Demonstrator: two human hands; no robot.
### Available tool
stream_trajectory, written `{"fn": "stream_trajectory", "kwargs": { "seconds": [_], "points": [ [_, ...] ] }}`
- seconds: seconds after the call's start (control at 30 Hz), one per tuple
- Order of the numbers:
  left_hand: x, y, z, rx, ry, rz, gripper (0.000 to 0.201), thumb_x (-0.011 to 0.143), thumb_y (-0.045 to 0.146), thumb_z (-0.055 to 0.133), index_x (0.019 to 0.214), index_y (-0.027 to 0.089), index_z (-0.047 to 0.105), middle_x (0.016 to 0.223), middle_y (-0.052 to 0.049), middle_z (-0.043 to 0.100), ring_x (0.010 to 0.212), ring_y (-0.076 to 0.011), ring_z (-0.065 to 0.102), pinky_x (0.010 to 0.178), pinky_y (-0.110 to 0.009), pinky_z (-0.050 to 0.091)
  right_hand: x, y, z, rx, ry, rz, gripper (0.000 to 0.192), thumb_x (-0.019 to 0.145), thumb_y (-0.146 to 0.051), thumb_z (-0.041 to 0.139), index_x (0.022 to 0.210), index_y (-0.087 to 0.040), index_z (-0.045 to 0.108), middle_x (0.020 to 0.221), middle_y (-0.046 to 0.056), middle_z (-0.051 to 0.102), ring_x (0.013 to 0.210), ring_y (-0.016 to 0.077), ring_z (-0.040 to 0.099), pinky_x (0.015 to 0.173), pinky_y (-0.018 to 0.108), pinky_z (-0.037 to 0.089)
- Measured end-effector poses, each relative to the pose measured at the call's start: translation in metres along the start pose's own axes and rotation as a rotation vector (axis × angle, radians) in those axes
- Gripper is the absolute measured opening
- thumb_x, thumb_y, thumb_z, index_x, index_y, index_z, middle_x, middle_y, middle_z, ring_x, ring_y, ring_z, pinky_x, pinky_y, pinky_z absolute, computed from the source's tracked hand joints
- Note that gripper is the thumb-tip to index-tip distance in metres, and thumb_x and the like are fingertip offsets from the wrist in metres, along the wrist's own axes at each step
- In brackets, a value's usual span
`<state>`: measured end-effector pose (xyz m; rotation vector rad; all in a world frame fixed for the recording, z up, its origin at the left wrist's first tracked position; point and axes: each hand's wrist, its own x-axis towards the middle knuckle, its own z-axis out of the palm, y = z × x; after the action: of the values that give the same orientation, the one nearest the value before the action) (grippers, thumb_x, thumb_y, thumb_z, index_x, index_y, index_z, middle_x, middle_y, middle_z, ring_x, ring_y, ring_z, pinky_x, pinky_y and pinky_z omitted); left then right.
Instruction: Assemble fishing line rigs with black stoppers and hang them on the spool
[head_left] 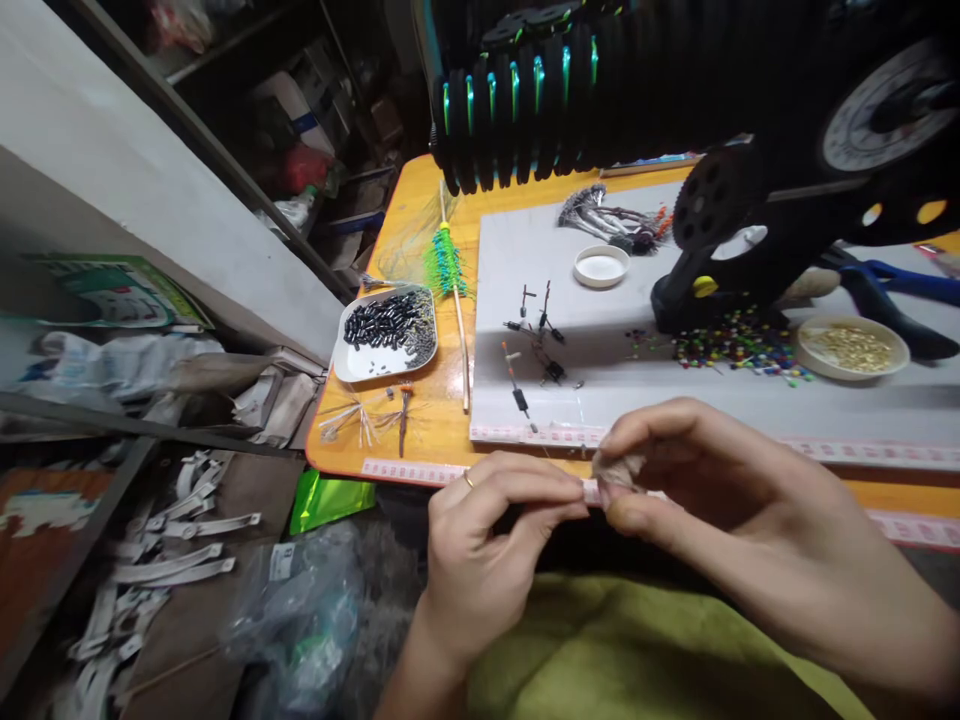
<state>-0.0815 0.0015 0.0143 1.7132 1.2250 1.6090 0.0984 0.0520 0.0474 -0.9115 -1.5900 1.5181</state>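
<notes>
Bare white board [675, 400] before bead pile [731, 350]

Orange-topped wooden table [420, 215] fills the middle. Plain white wall [112, 150] at ten o'clock, dim cluttered metal shelving [247, 60] at eleven.

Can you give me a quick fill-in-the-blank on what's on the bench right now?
1. The right hand pinches a small pale ____ at its fingertips.
2. The left hand wears a ____ on one finger.
3. The white tray holds small ____ cylinders.
4. The round dish at right holds ____ -coloured bits.

Missing: piece; ring; black; gold
</notes>
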Motion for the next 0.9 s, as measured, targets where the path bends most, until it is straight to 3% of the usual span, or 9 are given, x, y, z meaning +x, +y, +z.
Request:
{"fn": "stream_trajectory", "kwargs": {
  "seconds": [0.23, 0.6, 0.9],
  "points": [
    [0.001, -0.003, -0.001, -0.164, 0.037, -0.154, 0.024, 0.081, 0.007, 0.08, 0.098, 0.02, 0.069, 0.085, 0.001, 0.078, 0.077, -0.0135, 0.078, 0.072, -0.02, 0.064, 0.008, 0.004, -0.002, 0.002, -0.084, 0.136, 0.022, 0.086, -0.032, 0.078, 0.097, -0.026, 0.06, 0.079, -0.003, 0.062, 0.068, 0.0118, 0.064, 0.059, 0.017, 0.053],
    [0.008, -0.006, -0.01, -0.108, -0.029, -0.042, 0.038, 0.076, -0.001, 0.081, 0.106, 0.018, 0.068, 0.092, -0.001, 0.078, 0.081, -0.013, 0.077, 0.076, -0.019, 0.065, 0.014, 0.001, -0.003, 0.057, -0.09, 0.168, 0.026, 0.083, -0.031, 0.08, 0.095, -0.022, 0.058, 0.076, -0.002, 0.062, 0.066, 0.0128, 0.065, 0.058, 0.02, 0.054],
    [0.013, -0.004, -0.013, -0.004, -0.074, 0.054, 0.034, 0.079, 0.005, 0.081, 0.108, 0.017, 0.066, 0.089, -0.002, 0.078, 0.077, -0.0124, 0.077, 0.072, -0.016, 0.063, 0.018, 0.004, 0.0, 0.058, -0.088, 0.154, 0.025, 0.082, -0.029, 0.08, 0.092, -0.022, 0.058, 0.077, -0.002, 0.062, 0.067, 0.0121, 0.065, 0.058, 0.019, 0.055]
  ]
}}
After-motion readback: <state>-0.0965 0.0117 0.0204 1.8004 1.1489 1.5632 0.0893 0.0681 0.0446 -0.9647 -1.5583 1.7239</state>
